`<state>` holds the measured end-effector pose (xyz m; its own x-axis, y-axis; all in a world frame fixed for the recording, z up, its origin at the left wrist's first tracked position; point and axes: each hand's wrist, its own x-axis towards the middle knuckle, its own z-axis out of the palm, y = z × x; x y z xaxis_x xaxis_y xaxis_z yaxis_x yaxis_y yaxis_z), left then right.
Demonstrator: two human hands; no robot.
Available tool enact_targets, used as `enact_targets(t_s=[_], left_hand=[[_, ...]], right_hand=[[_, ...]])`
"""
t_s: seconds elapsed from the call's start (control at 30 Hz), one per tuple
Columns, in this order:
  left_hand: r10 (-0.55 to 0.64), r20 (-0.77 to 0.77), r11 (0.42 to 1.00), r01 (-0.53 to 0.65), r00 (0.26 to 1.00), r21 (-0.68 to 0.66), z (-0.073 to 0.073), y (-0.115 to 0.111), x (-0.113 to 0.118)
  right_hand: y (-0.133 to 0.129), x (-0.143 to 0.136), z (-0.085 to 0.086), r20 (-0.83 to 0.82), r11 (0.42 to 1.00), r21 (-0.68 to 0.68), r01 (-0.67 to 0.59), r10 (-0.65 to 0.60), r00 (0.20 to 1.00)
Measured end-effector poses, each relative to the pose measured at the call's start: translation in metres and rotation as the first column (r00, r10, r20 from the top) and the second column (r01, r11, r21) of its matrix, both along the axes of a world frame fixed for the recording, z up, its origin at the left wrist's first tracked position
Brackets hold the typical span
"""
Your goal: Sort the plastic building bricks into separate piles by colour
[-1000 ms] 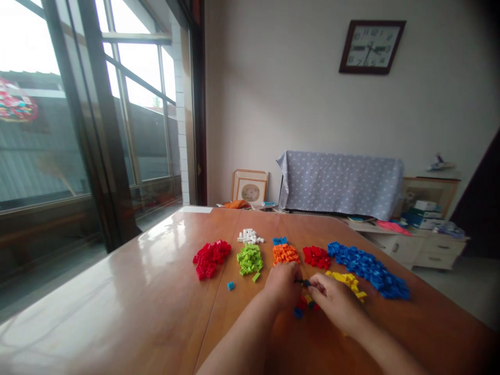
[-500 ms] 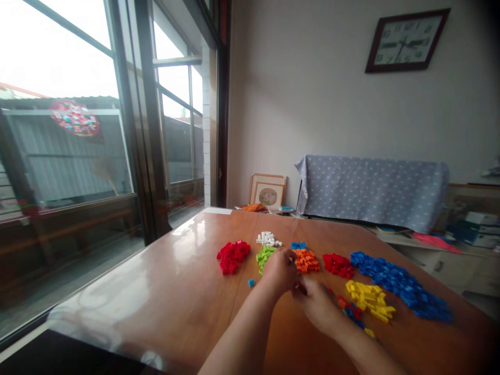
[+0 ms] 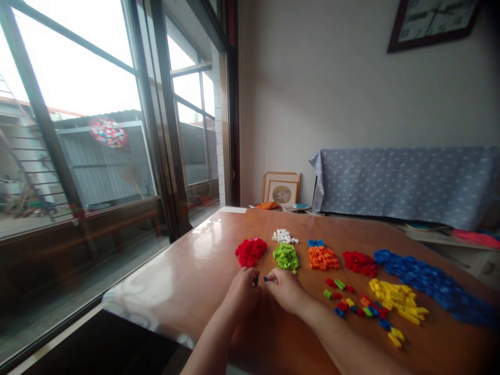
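My left hand is closed over the table in front of the bright red pile, pinching a small dark piece. Just to its right, my right hand holds a small blue piece between thumb and fingertip, below the green pile. A narrow gap separates the two hands. Orange pieces lie beyond my right hand, with a few blue ones behind them. White pieces sit behind the green pile.
On the right of the table are a darker red pile, a long blue pile, yellow pieces and scattered mixed pieces. Behind stand framed pictures and a cloth-covered object. Windows line the left.
Both hands have moved left and toward me, uncovering the green and orange piles and the scattered pieces. The view has turned left. The small blue cube no longer shows on the table.
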<state>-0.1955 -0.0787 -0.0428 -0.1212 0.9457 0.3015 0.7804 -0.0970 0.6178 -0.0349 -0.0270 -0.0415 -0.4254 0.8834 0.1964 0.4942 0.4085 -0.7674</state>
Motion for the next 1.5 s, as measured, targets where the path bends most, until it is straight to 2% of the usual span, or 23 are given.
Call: enact_targets(t_s=[0.17, 0.33, 0.5, 0.63, 0.9, 1.33, 1.5], left_hand=[[-0.045, -0.009, 0.999, 0.044, 0.999, -0.012, 0.002, -0.004, -0.004], [-0.047, -0.019, 0.997, 0.046, 0.999, -0.056, -0.001, -0.008, -0.010], [-0.082, -0.046, 0.996, 0.080, 0.996, -0.050, -0.002, -0.012, -0.017], [-0.129, -0.077, 0.990, 0.125, 0.989, -0.062, 0.000, -0.012, -0.021], [-0.106, -0.068, 0.993, 0.102, 0.992, -0.062, 0.000, -0.011, -0.029], [-0.116, -0.033, 0.988, 0.112, 0.993, -0.104, 0.004, -0.011, -0.033], [-0.103, -0.011, 0.987, 0.101, 0.995, -0.125, 0.002, -0.009, -0.033]], right_hand=[[0.008, -0.016, -0.002, 0.011, 0.999, -0.016, 0.033, -0.033, 0.999], [0.007, -0.015, -0.009, 0.000, 0.998, -0.051, 0.032, -0.032, 0.999], [0.003, -0.015, -0.013, 0.051, 1.000, -0.008, 0.024, -0.024, 0.998], [-0.006, -0.014, -0.009, 0.133, 1.000, 0.030, 0.007, -0.011, 0.991], [-0.020, -0.012, 0.001, 0.201, 0.998, 0.047, -0.046, 0.035, 0.979], [-0.027, -0.012, 0.008, 0.210, 0.999, 0.047, -0.014, 0.003, 0.978], [-0.024, -0.015, 0.004, 0.216, 0.999, 0.044, -0.026, 0.016, 0.976]])
